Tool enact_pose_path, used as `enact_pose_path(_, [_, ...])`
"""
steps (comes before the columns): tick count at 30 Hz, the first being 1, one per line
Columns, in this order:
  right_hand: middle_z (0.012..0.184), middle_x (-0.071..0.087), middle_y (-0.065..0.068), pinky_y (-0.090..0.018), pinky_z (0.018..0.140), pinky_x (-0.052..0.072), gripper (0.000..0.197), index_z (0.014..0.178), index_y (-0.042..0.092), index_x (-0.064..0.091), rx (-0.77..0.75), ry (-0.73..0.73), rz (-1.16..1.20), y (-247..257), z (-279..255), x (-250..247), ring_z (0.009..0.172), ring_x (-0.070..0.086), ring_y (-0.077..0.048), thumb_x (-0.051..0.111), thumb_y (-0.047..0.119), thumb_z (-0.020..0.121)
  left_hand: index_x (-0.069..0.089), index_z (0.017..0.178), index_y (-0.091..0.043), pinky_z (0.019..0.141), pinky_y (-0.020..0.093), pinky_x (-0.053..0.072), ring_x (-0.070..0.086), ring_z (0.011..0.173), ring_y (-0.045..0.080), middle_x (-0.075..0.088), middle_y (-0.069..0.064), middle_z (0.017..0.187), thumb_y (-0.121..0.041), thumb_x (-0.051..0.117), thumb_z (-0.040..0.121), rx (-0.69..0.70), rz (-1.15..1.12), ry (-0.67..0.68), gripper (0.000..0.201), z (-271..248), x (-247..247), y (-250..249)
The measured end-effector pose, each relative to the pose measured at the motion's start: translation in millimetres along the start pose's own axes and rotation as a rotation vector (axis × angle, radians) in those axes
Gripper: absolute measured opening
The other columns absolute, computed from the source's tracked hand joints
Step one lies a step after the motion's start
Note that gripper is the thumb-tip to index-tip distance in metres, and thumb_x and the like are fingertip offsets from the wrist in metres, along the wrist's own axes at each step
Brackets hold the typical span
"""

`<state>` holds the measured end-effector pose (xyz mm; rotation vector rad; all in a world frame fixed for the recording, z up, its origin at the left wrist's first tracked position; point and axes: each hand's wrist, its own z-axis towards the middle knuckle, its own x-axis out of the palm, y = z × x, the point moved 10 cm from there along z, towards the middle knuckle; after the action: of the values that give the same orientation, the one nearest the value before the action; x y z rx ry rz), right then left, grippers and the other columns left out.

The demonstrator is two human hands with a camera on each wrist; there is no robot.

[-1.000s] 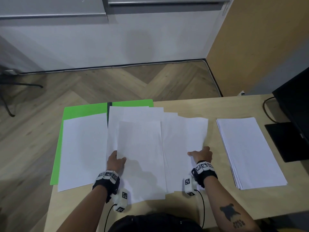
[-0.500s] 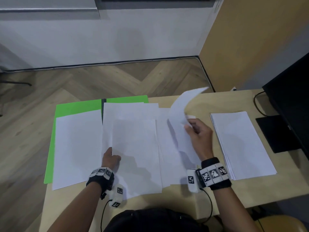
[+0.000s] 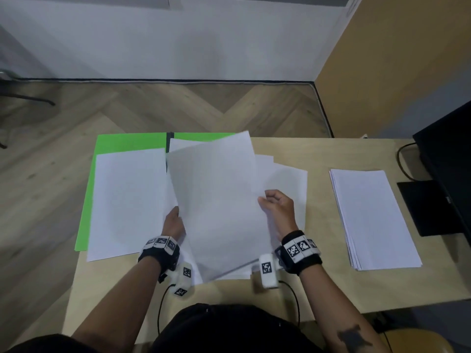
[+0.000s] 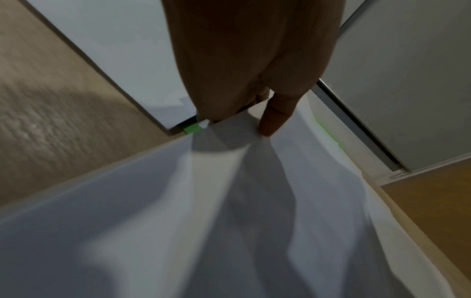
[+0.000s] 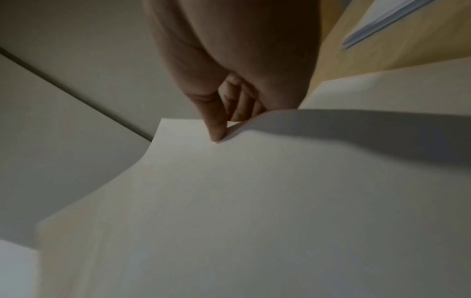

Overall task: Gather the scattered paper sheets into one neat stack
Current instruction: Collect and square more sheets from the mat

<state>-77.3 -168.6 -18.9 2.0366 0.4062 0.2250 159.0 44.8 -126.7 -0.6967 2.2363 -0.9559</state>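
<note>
Pinched at both side edges, one lifted sheet (image 3: 216, 200) sits mid-frame in my head view: right hand (image 3: 279, 210) on its right edge, left hand (image 3: 174, 224) on its left. I count one green folder (image 3: 127, 141) upper left, one sheet (image 3: 127, 200) on it, one neat stack (image 3: 372, 217) right. Left wrist: thumb (image 4: 277, 115) on paper. Right wrist: fingers (image 5: 216, 121) clamp the edge.

An office: desk (image 3: 331, 154), monitor (image 3: 448, 159), paper stack (image 3: 374, 220).
</note>
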Motion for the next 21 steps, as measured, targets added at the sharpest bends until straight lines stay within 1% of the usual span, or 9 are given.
enact_pose_path(3, [0.078,0.069,-0.002,-0.036,0.084,0.053,0.008,0.078,0.014,0.069,0.105,-0.086,-0.108,-57.3,21.8,-9.7,0.081,0.063,-0.020,0.073,0.008,0.073,0.053,0.076,-0.020,0.070,0.033,0.041,0.045,0.087,0.022,0.054,0.000,0.081,-0.020,0.048,0.089,-0.070,-0.173,0.021,0.014,6.6,3.9,11.1])
enact_pose_path(4, [0.081,0.072,-0.002,-0.039,0.087,0.055,0.008,0.079,0.014,0.070,0.133,-0.120,-0.173,-71.5,25.7,-12.6,0.083,0.066,-0.021,0.073,0.010,0.073,0.060,0.088,-0.020,0.078,0.036,0.043,0.047,0.093,0.024,0.055,-0.002,0.090,-0.030,0.048,0.090,-0.090,-0.211,0.025,0.016,5.9,4.0,12.4])
enact_pose_path(5, [0.085,0.073,-0.002,-0.039,0.089,0.055,0.009,0.081,0.015,0.071,0.157,-0.160,-0.221,-82.9,27.6,-15.4,0.086,0.067,-0.022,0.073,0.010,0.074,0.064,0.113,-0.017,0.094,0.039,0.043,0.050,0.106,0.023,0.056,-0.004,0.107,-0.042,0.048,0.093,-0.119,-0.237,0.030,0.036,9.1,5.5,19.1])
enact_pose_path(6, [0.089,0.073,-0.002,-0.038,0.089,0.056,0.010,0.086,0.014,0.071,0.179,-0.198,-0.263,-92.5,27.8,-18.4,0.089,0.068,-0.023,0.073,0.009,0.077,0.055,0.134,-0.016,0.108,0.040,0.037,0.048,0.119,0.018,0.051,-0.008,0.122,-0.054,0.045,0.094,-0.161,-0.259,0.055,0.056,9.3,7.1,25.6])
enact_pose_path(8, [0.094,0.069,-0.001,-0.033,0.087,0.054,0.014,0.095,0.011,0.069,0.219,-0.218,-0.346,-106.4,26.8,-18.7,0.093,0.066,-0.024,0.072,0.012,0.082,0.046,0.143,-0.016,0.112,0.039,0.031,0.047,0.127,0.015,0.049,-0.009,0.135,-0.066,0.046,0.089,-0.182,-0.265,0.078,0.074,11.4,10.0,29.8])
enact_pose_path(11, [0.079,0.060,-0.001,-0.026,0.072,0.044,0.011,0.082,0.015,0.063,0.198,-0.134,-0.520,-109.5,25.0,-6.2,0.077,0.057,-0.023,0.069,0.023,0.084,0.051,0.130,-0.002,0.100,0.044,0.045,0.057,0.117,0.031,0.060,0.014,0.128,-0.047,0.064,0.084,-0.114,-0.005,0.055,0.066,8.7,5.8,18.7])
enact_pose_path(14, [0.074,0.063,0.000,-0.026,0.068,0.045,0.018,0.075,0.017,0.064,0.132,-0.119,-0.627,-101.8,25.7,-12.1,0.072,0.057,-0.023,0.066,0.030,0.086,0.058,0.107,-0.004,0.076,0.033,0.050,0.061,0.091,0.028,0.065,0.008,0.096,-0.016,0.065,0.086,-0.057,0.096,0.054,0.025,2.2,7.9,4.7])
enact_pose_path(17, [0.100,0.070,-0.003,-0.034,0.083,0.053,0.017,0.098,0.016,0.068,0.063,-0.230,-0.710,-86.4,31.2,-48.6,0.097,0.064,-0.025,0.065,0.028,0.086,0.056,0.095,-0.004,0.059,0.025,0.043,0.056,0.076,0.024,0.060,0.006,0.080,0.000,0.059,0.088,-0.043,0.122,0.032,0.009,-1.8,6.5,-6.8])
enact_pose_path(21, [0.131,0.049,-0.014,-0.043,0.097,0.044,0.051,0.131,0.012,0.050,0.076,-0.356,-0.909,-72.3,45.8,-102.7,0.122,0.045,-0.034,0.068,0.029,0.086,0.055,0.091,-0.002,0.072,0.034,0.047,0.056,0.079,0.028,0.063,0.016,0.089,-0.003,0.054,0.088,-0.093,0.219,-0.023,0.003,5.0,2.8,-2.3])
